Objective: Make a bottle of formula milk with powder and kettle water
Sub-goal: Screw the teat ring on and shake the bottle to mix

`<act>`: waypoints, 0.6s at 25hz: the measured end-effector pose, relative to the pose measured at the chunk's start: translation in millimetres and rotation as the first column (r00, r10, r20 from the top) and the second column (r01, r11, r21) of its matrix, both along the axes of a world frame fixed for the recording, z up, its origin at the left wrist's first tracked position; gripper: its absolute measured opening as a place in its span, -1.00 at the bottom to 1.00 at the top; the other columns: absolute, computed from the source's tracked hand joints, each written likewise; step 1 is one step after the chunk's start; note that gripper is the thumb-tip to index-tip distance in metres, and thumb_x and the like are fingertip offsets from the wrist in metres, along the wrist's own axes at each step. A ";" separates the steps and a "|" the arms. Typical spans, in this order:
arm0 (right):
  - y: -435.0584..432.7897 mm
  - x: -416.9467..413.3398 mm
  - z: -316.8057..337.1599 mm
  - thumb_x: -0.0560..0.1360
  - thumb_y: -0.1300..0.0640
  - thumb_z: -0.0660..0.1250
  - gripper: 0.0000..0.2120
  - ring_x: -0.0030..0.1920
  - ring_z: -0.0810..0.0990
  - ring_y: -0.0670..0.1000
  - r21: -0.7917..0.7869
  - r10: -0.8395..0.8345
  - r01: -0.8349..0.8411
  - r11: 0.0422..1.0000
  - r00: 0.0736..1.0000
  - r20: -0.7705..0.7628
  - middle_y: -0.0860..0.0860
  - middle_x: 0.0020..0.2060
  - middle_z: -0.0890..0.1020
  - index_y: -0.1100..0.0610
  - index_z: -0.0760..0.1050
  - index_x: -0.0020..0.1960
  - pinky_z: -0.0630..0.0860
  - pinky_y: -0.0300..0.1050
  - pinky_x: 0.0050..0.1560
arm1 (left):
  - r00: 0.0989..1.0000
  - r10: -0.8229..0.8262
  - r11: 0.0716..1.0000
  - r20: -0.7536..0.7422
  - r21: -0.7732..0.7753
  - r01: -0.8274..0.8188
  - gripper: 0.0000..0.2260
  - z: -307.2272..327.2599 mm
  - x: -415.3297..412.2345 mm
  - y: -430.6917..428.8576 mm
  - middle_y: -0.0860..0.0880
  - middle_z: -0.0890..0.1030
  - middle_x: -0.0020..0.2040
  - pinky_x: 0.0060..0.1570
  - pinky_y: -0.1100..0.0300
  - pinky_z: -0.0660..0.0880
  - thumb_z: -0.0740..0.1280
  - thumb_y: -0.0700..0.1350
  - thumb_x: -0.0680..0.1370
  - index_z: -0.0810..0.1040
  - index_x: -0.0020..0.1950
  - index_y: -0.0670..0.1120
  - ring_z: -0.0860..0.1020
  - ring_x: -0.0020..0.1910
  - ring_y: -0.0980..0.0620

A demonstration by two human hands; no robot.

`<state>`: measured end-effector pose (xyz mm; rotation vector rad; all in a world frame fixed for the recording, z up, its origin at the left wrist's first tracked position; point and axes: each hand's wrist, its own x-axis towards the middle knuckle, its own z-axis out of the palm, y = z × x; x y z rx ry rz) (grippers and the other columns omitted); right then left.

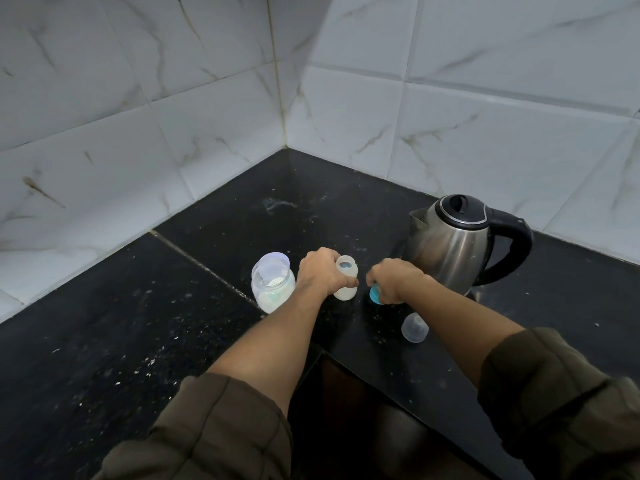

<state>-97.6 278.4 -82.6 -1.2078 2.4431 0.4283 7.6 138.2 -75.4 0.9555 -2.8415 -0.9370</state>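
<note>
left hand (322, 275) wraps bottle (347, 293), upright on counter (138, 323), mouth open, long axis vertical. right hand (394, 280) curled on teal ring (374, 294), low at counter, just right of bottle. open powder jar (273, 284) just left of bottle. kettle (450, 244) behind right hand, handle turned to right. judgement: right hand nearer to kettle, must first let go of ring; left hand steadies bottle.

A small translucent plastic baby bottle (347, 280) stood upright, mouth open, on the black table (214, 237), between a clear round jar (273, 285) holding white powder and a steel kettle (450, 244) with black lid and handle. A teal screw ring (374, 294) sat just right of it; a clear domed cap (414, 328) lay nearer.
</note>
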 end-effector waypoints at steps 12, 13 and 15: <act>-18.0 -4.4 75.8 0.44 -0.11 0.48 -0.54 0.16 0.64 0.08 -0.458 -0.136 0.148 0.877 0.989 0.059 -0.01 0.18 0.69 -0.05 0.64 0.32 0.61 0.03 0.21 | 1.000 -0.015 0.997 0.021 0.077 0.013 -0.50 -3.6 6.2 -2.5 0.01 0.69 0.04 0.04 0.08 0.58 0.66 0.08 0.29 0.65 0.17 0.00 0.63 0.04 -0.01; -23.0 -2.2 77.5 0.44 -0.11 0.49 -0.54 0.15 0.64 0.06 -0.457 -0.099 0.116 0.882 0.993 0.062 -0.02 0.19 0.69 -0.05 0.64 0.32 0.61 0.03 0.21 | 0.999 -0.023 0.997 0.029 0.073 0.021 -0.50 -3.4 5.7 -2.7 0.00 0.69 0.04 0.04 0.09 0.57 0.65 0.08 0.31 0.65 0.19 -0.01 0.63 0.03 -0.01; -32.7 1.8 76.6 0.43 -0.11 0.52 -0.53 0.15 0.64 0.03 -0.421 -0.031 0.050 0.906 0.998 0.050 -0.06 0.22 0.69 -0.05 0.65 0.32 0.61 0.02 0.20 | 0.999 -0.032 0.997 0.034 0.067 0.030 -0.49 -3.6 4.7 -3.6 -0.01 0.69 0.05 0.03 0.10 0.56 0.64 0.08 0.33 0.64 0.22 -0.02 0.63 0.03 -0.01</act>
